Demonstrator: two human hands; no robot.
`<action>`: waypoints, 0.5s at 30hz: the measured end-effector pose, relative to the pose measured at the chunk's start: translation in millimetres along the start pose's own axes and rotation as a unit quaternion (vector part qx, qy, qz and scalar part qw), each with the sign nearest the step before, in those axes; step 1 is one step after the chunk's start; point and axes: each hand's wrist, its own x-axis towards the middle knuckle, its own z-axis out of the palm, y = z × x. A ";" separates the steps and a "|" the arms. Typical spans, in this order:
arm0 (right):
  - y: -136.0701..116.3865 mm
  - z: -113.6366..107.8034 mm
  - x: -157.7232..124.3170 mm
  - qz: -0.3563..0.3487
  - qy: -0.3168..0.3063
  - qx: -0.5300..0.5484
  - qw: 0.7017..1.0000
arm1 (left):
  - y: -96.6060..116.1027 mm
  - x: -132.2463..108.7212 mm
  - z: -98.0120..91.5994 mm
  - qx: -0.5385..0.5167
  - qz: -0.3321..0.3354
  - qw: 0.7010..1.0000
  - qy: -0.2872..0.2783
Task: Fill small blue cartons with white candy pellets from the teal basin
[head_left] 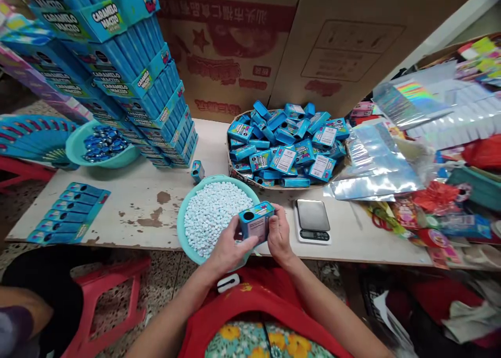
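Note:
A small blue box (255, 226) with a dark round hole near its top is held upright between my two hands. My left hand (231, 247) grips its left side, thumb across the front. On its right side, the curled fingers of my right hand (278, 233) close around it. Just left of the box, a turquoise basin (181, 227) holds many pale candies (215, 214). A digital scale (313, 216) lies right of my hands with nothing on its plate. Behind, a carton (230, 162) is heaped with blue boxes (285, 159). Another small blue box (198, 171) stands behind the basin.
Stacked blue display boxes (144, 81) rise at the left, beside a bowl (74, 146) of blue-wrapped candies. Flat blue packages (70, 212) lie near the left edge. Silvery bags (376, 165) cover the right side. A seated person's leg and a red stool (113, 295) are at lower left.

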 end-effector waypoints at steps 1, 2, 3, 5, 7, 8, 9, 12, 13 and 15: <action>-0.5 -1.5 -1.6 0.013 -0.016 0.005 1.000 | 0.8 0.8 4.3 0.020 -0.010 1.000 0.004; -1.1 -3.7 -2.8 0.033 -0.040 0.010 0.999 | 1.5 1.7 6.2 0.038 -0.012 0.999 0.000; -1.8 -6.5 -3.8 0.059 -0.067 0.016 0.996 | 1.8 2.7 5.6 0.054 -0.005 0.998 -0.015; -1.6 -13.8 -5.0 0.110 -0.109 0.027 0.988 | 0.5 5.9 -3.0 0.091 0.023 0.993 -0.068; 1.6 -21.6 -5.5 0.146 -0.105 0.036 0.983 | -6.1 12.9 -19.2 0.158 0.068 0.984 -0.052; 4.2 -25.2 -5.5 0.159 -0.085 0.039 0.983 | -11.8 18.2 -28.8 0.204 0.094 0.974 -0.013; 7.2 -28.2 -5.3 0.171 -0.058 0.039 0.983 | -18.9 24.8 -38.4 0.258 0.116 0.958 0.038; 14.1 -32.9 -2.9 0.206 0.005 0.019 0.978 | -42.9 47.4 -60.5 0.421 0.127 0.887 0.140; 14.9 -33.0 -1.6 0.212 0.012 0.008 0.977 | -49.6 54.3 -64.0 0.460 0.114 0.870 0.138; 15.0 -31.6 1.1 0.214 0.009 -0.013 0.977 | -59.0 64.4 -65.2 0.509 0.087 0.847 0.127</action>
